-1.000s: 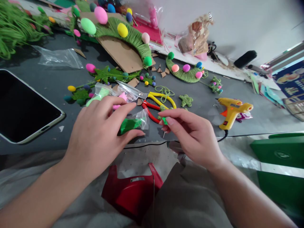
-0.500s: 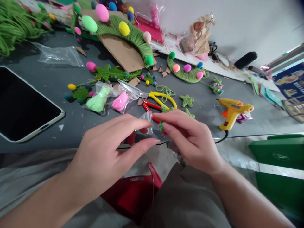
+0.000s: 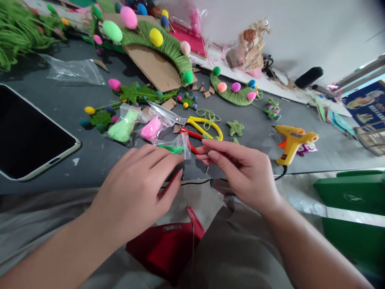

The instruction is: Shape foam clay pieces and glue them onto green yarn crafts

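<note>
My left hand is palm down at the desk's front edge, fingers curled, with a gap between thumb and forefinger. Just beyond its fingers lies a clear zip bag with bright green clay; its other fingertips are hidden, so contact is unclear. My right hand pinches a tiny green piece between thumb and forefinger, mostly covered by the fingertips. Behind that hand are scissors with yellow and red handles and a green yarn-wrapped star.
Bags of pale green clay and pink clay lie beyond my left hand. A phone is at left, a yellow glue gun at right. Yarn-wrapped crescents with coloured balls stand at the back. A green bin is at lower right.
My left hand has drawn left, away from my right hand, and its fingers have curled. The bag of green clay shows more and sits farther back. My right hand still pinches the green piece.
</note>
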The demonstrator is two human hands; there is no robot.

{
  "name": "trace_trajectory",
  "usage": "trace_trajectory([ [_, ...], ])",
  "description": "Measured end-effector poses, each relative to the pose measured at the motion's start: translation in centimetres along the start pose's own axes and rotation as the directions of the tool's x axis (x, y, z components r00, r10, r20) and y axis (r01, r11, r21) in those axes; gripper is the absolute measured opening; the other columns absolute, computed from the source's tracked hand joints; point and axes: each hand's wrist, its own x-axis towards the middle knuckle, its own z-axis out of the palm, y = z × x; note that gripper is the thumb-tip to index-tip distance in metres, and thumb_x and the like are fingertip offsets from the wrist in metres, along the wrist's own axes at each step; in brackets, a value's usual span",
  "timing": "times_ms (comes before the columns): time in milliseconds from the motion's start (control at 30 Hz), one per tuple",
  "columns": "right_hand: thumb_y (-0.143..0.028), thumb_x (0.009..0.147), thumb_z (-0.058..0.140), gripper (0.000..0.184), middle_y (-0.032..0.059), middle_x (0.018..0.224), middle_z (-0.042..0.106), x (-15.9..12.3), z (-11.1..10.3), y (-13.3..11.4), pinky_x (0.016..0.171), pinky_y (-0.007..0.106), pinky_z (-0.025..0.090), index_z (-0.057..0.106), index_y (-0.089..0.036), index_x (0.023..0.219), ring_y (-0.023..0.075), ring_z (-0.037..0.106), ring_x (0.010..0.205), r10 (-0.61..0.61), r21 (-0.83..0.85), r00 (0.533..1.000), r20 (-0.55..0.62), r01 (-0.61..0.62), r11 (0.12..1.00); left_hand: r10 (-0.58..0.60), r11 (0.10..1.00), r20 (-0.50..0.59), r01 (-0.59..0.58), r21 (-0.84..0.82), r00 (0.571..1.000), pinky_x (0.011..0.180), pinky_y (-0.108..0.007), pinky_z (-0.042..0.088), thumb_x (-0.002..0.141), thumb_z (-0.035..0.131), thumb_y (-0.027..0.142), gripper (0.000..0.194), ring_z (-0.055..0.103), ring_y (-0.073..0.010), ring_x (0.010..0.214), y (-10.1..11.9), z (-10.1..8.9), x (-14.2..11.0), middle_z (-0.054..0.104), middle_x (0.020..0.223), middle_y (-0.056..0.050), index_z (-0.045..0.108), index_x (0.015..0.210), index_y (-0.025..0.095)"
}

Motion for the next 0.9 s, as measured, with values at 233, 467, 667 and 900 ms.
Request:
trace_trajectory([
  [233, -0.025, 0.085, 0.090, 0.008, 0.0010, 0.083, 0.081, 0.3, -0.7, -0.1, 0.071, 0.025, 0.064, 0.087, -0.023, 0.092, 0.0133, 0.073, 0.073, -0.167, -0.179, 0.986, 0.009, 0.166, 0.970, -0.032, 0.998, -0.028, 0.030, -0.064, 0.999, 0.083, -0.051, 0.052, 0.098, 0.060, 0.018, 0.018, 0.070, -0.0305, 0.103, 0.3, 0.0, -0.1, 0.078, 0.109, -0.007, 0.064, 0.115, 0.022],
  [467, -0.015, 0.102, 0.065, 0.026, 0.0046, 0.107, 0.084, 0.3, -0.5, 0.3, 0.081, 0.028, 0.069, 0.082, -0.023, 0.121, 0.0155, 0.080, 0.090, -0.124, -0.125, 0.990, 0.064, 0.132, 0.983, -0.068, 0.990, -0.060, 0.060, -0.125, 0.996, 0.089, -0.047, 0.053, 0.100, 0.059, 0.016, 0.020, 0.070, -0.0256, 0.103, 0.7, -0.1, -0.3, 0.077, 0.109, -0.002, 0.062, 0.116, 0.026],
  [667, -0.022, 0.085, 0.089, 0.009, -0.0006, 0.084, 0.083, 0.3, -0.2, -0.1, 0.069, 0.023, 0.065, 0.081, -0.021, 0.090, 0.0130, 0.076, 0.071, -0.094, -0.172, 0.995, 0.020, 0.096, 0.980, -0.067, 0.989, -0.060, 0.058, -0.133, 0.996, 0.087, -0.045, 0.054, 0.100, 0.059, 0.016, 0.018, 0.071, -0.0248, 0.100, 0.8, -0.3, -0.3, 0.077, 0.106, -0.002, 0.062, 0.114, 0.027],
  [900, -0.024, 0.106, 0.061, 0.026, 0.0037, 0.105, 0.085, 0.3, 0.0, 0.1, 0.085, 0.030, 0.068, 0.079, -0.022, 0.125, 0.0162, 0.081, 0.088, -0.074, -0.153, 0.990, 0.118, 0.092, 0.984, -0.060, 0.990, -0.083, 0.049, -0.135, 0.995, 0.087, -0.044, 0.054, 0.100, 0.058, 0.016, 0.019, 0.072, -0.0242, 0.101, 0.9, -0.3, -0.3, 0.076, 0.109, -0.002, 0.062, 0.115, 0.026],
])
